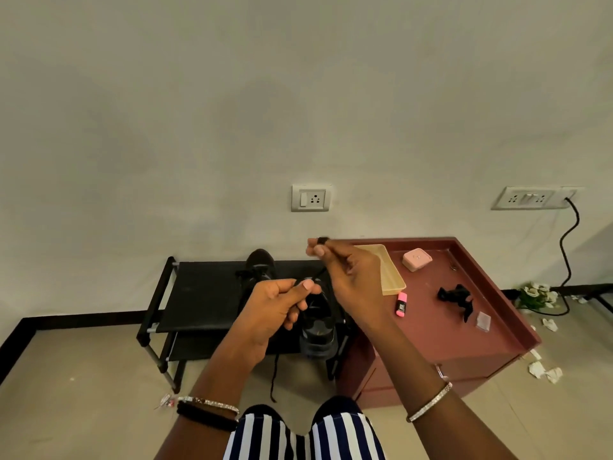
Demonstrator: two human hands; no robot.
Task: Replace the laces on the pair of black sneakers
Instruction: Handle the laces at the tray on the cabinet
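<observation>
Left hand point(275, 310) curls thumb and fingers around a thin black shoelace point(274, 373), whose loose end hangs down below that wrist. Right hand point(351, 277), slightly higher and just beside it, pinches the lace's other tip between thumb and forefinger. One black sneaker point(318, 327) stands under the left fingers on a black fabric shoe rack point(199, 293); the second black sneaker point(260, 263) sits behind the left hand. Right of the right hand, a beige plastic tray point(394, 288) and pink highlighter point(402, 304) lie on a maroon cabinet top point(447, 333).
</observation>
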